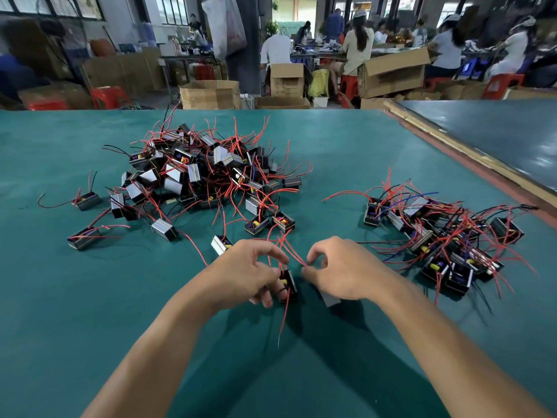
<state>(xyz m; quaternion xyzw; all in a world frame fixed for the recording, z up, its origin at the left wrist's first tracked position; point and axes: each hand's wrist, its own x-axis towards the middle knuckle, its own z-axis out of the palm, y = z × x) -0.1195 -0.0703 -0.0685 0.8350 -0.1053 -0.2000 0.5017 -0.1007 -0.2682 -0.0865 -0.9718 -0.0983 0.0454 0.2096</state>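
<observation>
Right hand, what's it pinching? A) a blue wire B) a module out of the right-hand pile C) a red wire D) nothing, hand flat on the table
C: the right hand pinches a red wire between thumb and forefinger, just beside the black module that the left hand grips.

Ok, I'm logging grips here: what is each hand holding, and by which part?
The left hand grips a small black module by its body; the right hand pinches a red wire between thumb and forefinger.
</observation>
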